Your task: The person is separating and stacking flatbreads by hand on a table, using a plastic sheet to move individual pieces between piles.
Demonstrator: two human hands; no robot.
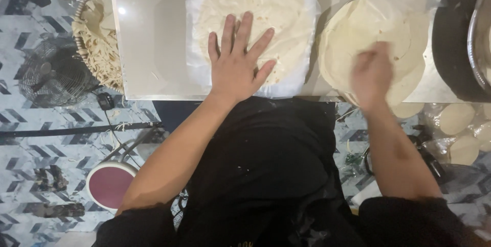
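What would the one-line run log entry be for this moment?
left hand flat on round flatbread over white sheet | right hand blurred on flatbread stack | basket of strips at left

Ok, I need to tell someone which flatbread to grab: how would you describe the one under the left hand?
On the pale table, find the white sheet at its middle. The flatbread lies alone there, under the left hand; the others are stacked in a pile to the right.

Flatbread kitchen: stacked dough rounds (pixel 376 32)
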